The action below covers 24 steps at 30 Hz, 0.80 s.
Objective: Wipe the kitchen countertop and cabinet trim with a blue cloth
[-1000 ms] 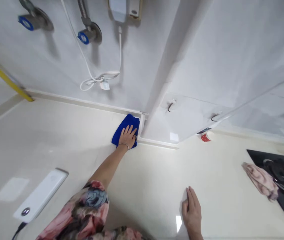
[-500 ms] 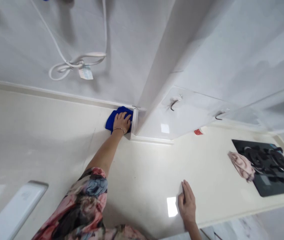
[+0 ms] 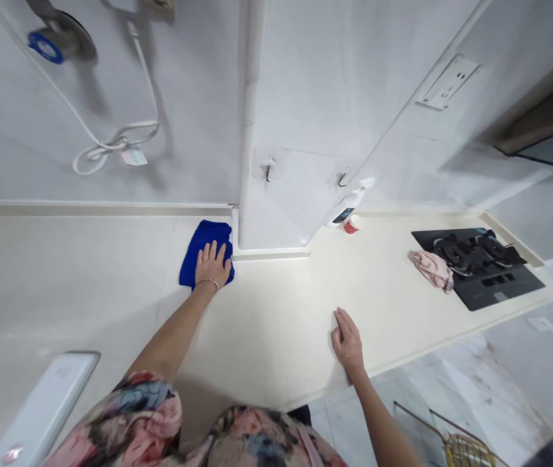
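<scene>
Left hand [image 3: 213,264], fingers spread, presses a blue terry cloth [image 3: 202,243]; right hand [image 3: 348,340] at four o'clock, seemingly flat on the cream countertop [image 3: 276,311].

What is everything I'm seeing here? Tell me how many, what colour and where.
blue cloth: one, blue, on the counter by the wall corner
counter: one, cream, across the view
gas hob: one, black, right end of the counter
pink cloth: one, pink, crumpled at the hob's left edge
spray bottle: one, white, leaning in the far corner
small cup: one, red and white, beside the bottle
wall hooks: two, dark, above the counter
cord: one, white, looped on the wall
socket: one, white, upper right wall
left hand: one, flat on the blue cloth
right hand: one, flat on the counter near its edge
</scene>
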Available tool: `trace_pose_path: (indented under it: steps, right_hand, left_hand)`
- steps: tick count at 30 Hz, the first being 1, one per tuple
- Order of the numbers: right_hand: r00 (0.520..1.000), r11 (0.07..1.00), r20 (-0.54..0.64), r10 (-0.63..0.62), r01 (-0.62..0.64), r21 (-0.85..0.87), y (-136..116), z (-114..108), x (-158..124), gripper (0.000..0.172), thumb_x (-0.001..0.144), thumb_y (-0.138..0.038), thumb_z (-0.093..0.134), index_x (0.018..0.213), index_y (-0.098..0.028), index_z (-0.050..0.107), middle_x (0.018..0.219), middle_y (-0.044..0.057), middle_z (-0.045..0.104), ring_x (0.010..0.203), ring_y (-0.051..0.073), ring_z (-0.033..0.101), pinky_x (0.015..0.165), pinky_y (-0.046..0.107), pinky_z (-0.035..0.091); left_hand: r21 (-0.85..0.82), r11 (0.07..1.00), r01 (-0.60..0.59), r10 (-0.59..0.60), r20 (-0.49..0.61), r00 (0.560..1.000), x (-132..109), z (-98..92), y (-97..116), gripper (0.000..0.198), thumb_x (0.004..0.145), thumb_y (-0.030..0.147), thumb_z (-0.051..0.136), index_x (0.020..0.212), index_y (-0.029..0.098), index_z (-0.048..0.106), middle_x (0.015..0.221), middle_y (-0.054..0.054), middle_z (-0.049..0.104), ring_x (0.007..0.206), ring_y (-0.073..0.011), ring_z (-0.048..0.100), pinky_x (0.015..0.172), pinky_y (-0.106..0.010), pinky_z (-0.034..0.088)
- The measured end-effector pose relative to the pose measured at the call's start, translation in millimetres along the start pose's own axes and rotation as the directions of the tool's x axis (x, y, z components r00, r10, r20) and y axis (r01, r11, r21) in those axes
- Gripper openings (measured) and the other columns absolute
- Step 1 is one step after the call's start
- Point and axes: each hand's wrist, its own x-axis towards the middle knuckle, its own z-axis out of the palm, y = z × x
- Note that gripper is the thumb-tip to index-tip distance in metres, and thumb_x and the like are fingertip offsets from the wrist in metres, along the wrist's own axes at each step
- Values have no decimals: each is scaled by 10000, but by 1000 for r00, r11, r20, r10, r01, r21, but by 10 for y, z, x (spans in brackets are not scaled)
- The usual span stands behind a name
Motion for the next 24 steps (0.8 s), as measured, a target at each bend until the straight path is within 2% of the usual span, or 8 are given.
trace_pose_path:
  steps: [7,9,12,16,18,24]
  right_hand:
    - [998,999,-38,-43,43,2,80,85,0,477,961,-180,473,1422,-184,594,1450,152,610,1348,296,580,1117,556,537]
    - [998,999,-44,-52,52,1,76,91,11,473,952,-181,478,1407,-179,606,1437,152,619,1343,295,583,1119,551,537]
    - [998,999,-55,-44,44,-7,54,84,29,479,938,-179,484,1400,-177,614,1432,153,623,1345,293,580,1130,544,528]
    - [999,999,-36,-17,16,-29,19,60,58,491,925,-161,468,1393,-154,618,1444,164,615,1371,290,557,1151,539,510]
    - [1000,999,-20,-4,4,-41,3,47,73,490,924,-157,462,1387,-148,622,1443,164,617,1373,288,554,1156,535,505]
    - [997,996,19,70,-69,-50,-32,20,97,509,927,-171,459,1414,-156,606,1487,149,587,1416,293,510,1204,559,450]
  left_hand:
    - [40,998,-44,43,12,999,-952,14,283,687,996,423,402,1612,120,384,1720,-167,234,1602,-353,188,1303,-531,168]
    - [29,994,-102,101,34,994,-1221,23,385,680,997,428,417,1610,134,393,1722,-164,226,1603,-351,184,1304,-533,173]
    - [-13,965,-261,261,72,963,-1582,39,554,670,997,444,443,1611,181,400,1727,-136,225,1606,-335,183,1306,-529,178]
    - [-95,885,-456,463,90,882,-1935,81,822,681,983,452,491,1612,207,399,1733,-127,218,1606,-332,185,1308,-528,169]
    - [-141,830,-540,554,95,827,-2065,115,974,686,979,446,503,1612,206,394,1734,-133,214,1605,-334,183,1304,-534,165]
    - [-298,616,-729,783,127,609,-2370,194,1462,696,966,464,534,1609,235,396,1738,-124,212,1610,-333,151,1301,-539,149]
